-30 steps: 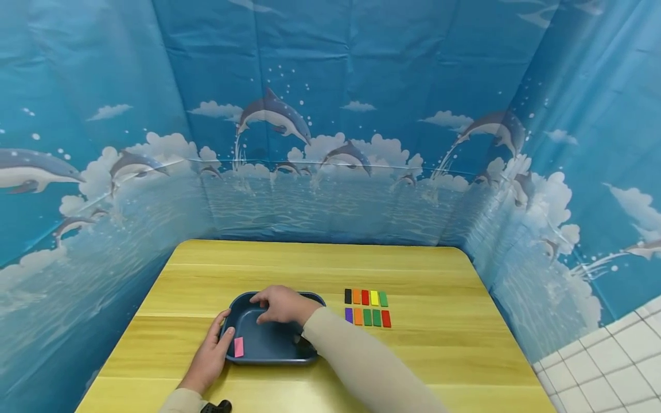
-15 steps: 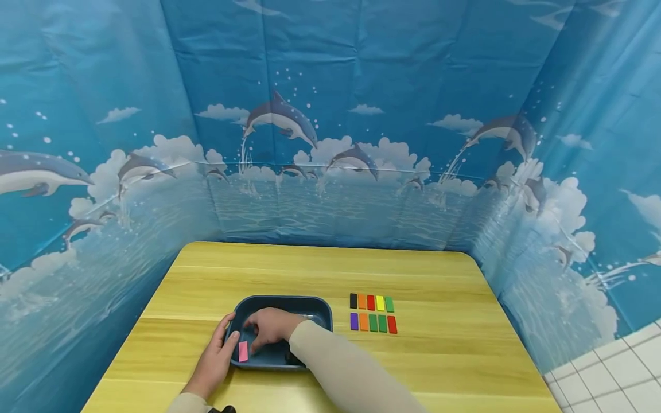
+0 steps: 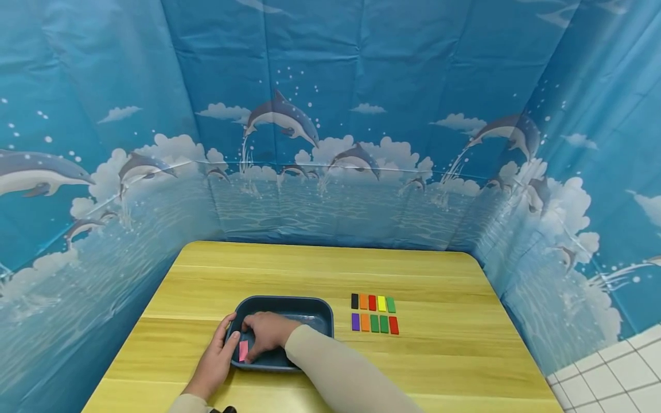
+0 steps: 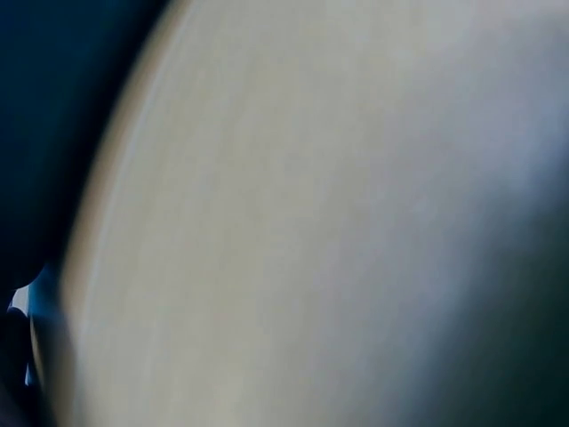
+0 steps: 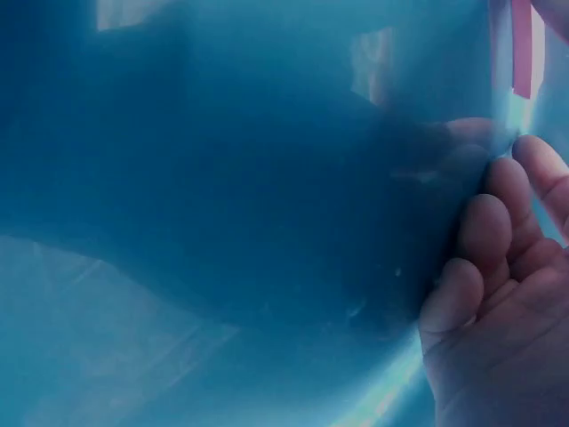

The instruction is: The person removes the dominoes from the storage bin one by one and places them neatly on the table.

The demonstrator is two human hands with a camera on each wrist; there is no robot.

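A dark blue tray (image 3: 310, 304) stands on the wooden table. My left hand (image 3: 215, 358) holds its left side, thumb over the rim and fingers along the outside. Inside, at the near left corner, a pink rectangular block (image 3: 243, 350) like a domino leans or stands by the wall. My right hand (image 3: 271, 332) is in the tray, fingers bent and apart, thumb beside the block's near end. In the right wrist view the pink block (image 5: 523, 49) shows near the fingers (image 5: 484, 229), with a gap to them. The left wrist view is blurred, showing mostly table surface (image 4: 249, 222).
To the tray's right, flat coloured blocks lie in two rows, such as a yellow block (image 3: 381, 303) and a purple block (image 3: 355, 322). The wooden table (image 3: 439, 367) reaches back to a dolphin-printed curtain (image 3: 330, 206). White tiles (image 3: 609, 373) show at the right.
My right hand has come from the tray's far side toward the near left corner, down to the pink block. The left hand keeps its hold on the tray. The head view has shifted slightly.
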